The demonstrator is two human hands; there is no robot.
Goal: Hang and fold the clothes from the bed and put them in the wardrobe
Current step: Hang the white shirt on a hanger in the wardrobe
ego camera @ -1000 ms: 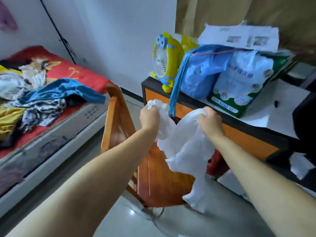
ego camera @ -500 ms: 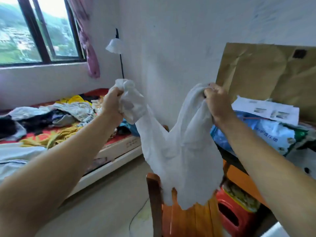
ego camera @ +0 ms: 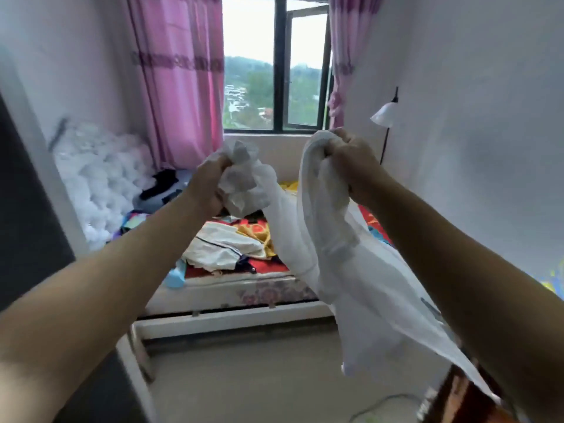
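While both hands are up in front of the window holding one white garment [ego camera: 335, 270], the job looks like it's barely underway. The left hand [ego camera: 207, 186] has its fingers curled tight round a bunched-up wad of the cloth, and the right hand [ego camera: 351, 166] is fisted round another gathered edge, with the fabric draped over the knuckles and hanging down in a long loose sheet toward the floor. It's thin white stuff, but it's too scrunched to say for sure what kind of garment it is.

So where's the task at? My guess: this piece is picked up but not yet shaken flat, not folded, not on a hanger. No hanger shows anywhere. The bed [ego camera: 232, 300] behind it has a fair pile left, including a white piece with dark piping [ego camera: 222, 248], something yellow-orange [ego camera: 256, 236], a dark item [ego camera: 164, 181] up near the puffy white bedding [ego camera: 100, 178], and more colourful bits on the red patterned sheet [ego camera: 268, 265]. There's a dark panel with a white edge [ego camera: 27, 209] at far left that might be the wardrobe, can't tell honestly, and nothing visible in it either way.

Basically one item in hand, most of the heap still to go
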